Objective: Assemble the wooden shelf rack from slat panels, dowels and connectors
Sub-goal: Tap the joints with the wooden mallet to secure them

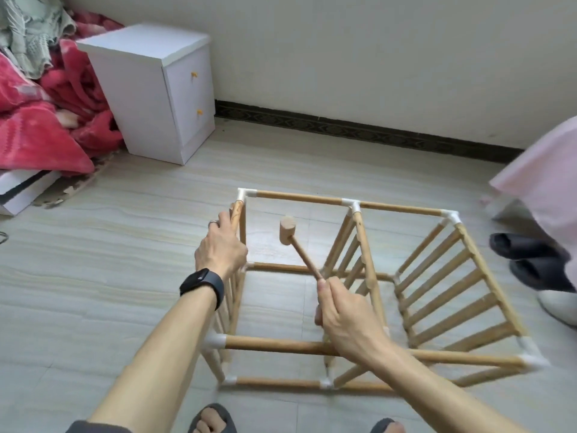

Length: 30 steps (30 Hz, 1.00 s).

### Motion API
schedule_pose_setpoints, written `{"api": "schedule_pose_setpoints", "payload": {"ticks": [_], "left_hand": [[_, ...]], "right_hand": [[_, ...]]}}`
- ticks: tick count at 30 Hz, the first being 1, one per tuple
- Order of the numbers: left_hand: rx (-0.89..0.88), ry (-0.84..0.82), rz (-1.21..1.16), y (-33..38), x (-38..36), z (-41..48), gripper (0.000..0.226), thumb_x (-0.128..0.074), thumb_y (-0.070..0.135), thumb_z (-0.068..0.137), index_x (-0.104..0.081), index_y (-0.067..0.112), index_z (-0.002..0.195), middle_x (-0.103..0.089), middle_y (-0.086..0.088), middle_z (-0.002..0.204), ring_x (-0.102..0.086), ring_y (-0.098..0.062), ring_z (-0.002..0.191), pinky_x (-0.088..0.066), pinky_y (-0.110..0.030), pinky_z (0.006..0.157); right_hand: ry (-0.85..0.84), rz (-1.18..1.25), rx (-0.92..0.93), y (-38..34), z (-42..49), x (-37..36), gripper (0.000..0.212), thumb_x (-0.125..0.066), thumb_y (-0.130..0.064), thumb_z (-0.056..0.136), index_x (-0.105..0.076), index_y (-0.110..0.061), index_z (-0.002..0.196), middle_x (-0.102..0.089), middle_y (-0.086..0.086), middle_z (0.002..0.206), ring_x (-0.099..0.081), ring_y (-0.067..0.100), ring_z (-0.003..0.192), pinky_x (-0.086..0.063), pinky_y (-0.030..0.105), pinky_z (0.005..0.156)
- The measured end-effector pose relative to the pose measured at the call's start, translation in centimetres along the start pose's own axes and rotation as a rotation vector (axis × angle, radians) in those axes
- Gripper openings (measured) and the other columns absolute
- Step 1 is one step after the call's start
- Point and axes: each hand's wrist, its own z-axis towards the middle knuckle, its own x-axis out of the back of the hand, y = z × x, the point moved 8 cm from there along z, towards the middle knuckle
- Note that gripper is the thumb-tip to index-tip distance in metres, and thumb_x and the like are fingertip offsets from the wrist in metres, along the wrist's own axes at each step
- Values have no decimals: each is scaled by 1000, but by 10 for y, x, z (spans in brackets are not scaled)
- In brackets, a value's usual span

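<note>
So the rack (299,197) is sitting on the floor (125,245) open side up, with three slat panels standing and dowels running between them through white connectors. The left hand (220,248) is wrapped round the top rail (236,212) of the rack's left panel. Its fingers are curled over the rail just short of the far-left corner connector (245,193), and there's a black watch (203,284) on the wrist. The right hand (346,320) is closed tight on the bottom end of the mallet (301,250), above the rack's near dowel. The handle slants up and away from the fingers, so the head hangs in the air over the rack's left bay, touching nothing, a little right of that corner connector. Beyond the rack's far-left corner there's a white nightstand (162,89) with a red blanket (46,120) heaped beside it. Off the rack's right end there are dark slippers (524,254).
</note>
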Motion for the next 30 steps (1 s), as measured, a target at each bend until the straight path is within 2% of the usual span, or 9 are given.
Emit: {"api": "schedule_pose_setpoints", "payload": {"ticks": [3, 7, 12, 18, 20, 22, 24, 27, 30], "left_hand": [[9, 45, -83, 3, 6, 0, 51, -51, 31, 96, -35, 19, 142, -52, -17, 126, -58, -39, 100, -46, -44, 77], [47, 28, -231, -9, 12, -14, 58, -47, 46, 100, -33, 19, 149, -49, -15, 138, -56, -37, 116, -48, -43, 88], [35, -224, -328, -33, -3, -55, 46, -34, 44, 107, -40, 18, 144, -56, -4, 113, -55, -29, 104, -38, -34, 83], [92, -231, -547, -75, -5, -102, 40, -37, 43, 107, -55, 19, 133, -62, -5, 119, -58, -28, 113, -45, -36, 91], [89, -237, -614, -83, -5, -118, 45, -37, 55, 102, -63, 21, 116, -66, -5, 109, -62, -30, 108, -50, -39, 87], [83, -244, -656, -83, -1, -130, 52, -32, 73, 90, -63, 32, 104, -66, 0, 103, -63, -29, 106, -51, -48, 94], [70, -233, -696, -81, 5, -137, 64, -24, 88, 80, -61, 44, 107, -66, 9, 111, -64, -21, 109, -48, -51, 100], [-9, -110, -653, -77, 20, -140, 80, -13, 95, 77, -63, 39, 106, -66, 16, 104, -66, -11, 97, -52, -42, 87], [-64, 2, -544, -75, 28, -137, 67, -14, 87, 85, -55, 35, 94, -64, 10, 93, -64, -11, 86, -49, -37, 72]], "right_hand": [[98, -76, 64, 14, -45, -4, 29, -30, -33, 109, -36, -32, 81, -61, -2, 67, -60, 29, 66, -43, 45, 67], [377, -254, 143, 13, -67, -3, 32, -34, -30, 105, -48, -20, 78, -53, -3, 54, -49, 25, 48, -44, 40, 63], [604, -336, 119, 10, -72, -6, 35, -36, -29, 105, -55, -14, 78, -54, 0, 53, -49, 25, 45, -46, 40, 61], [591, -345, 175, 8, -70, -5, 39, -34, -31, 105, -56, -10, 80, -54, 2, 49, -49, 30, 40, -45, 39, 56], [555, -354, 181, 5, -67, -5, 41, -31, -32, 105, -56, -8, 83, -55, 3, 47, -50, 32, 40, -46, 40, 58], [520, -357, 157, 2, -63, -1, 44, -28, -36, 108, -55, -7, 89, -58, 7, 48, -53, 35, 43, -45, 41, 62], [531, -332, 145, -3, -53, 12, 40, -29, -35, 108, -54, -7, 93, -60, 12, 51, -56, 39, 47, -39, 40, 63], [522, -304, 147, -21, -27, 40, 43, -20, -40, 107, -49, -10, 97, -61, 12, 56, -59, 38, 53, -47, 45, 64], [561, -289, 148, -43, 6, 75, 43, -18, -41, 109, -47, -12, 99, -62, 11, 67, -61, 38, 65, -50, 49, 69]]}}
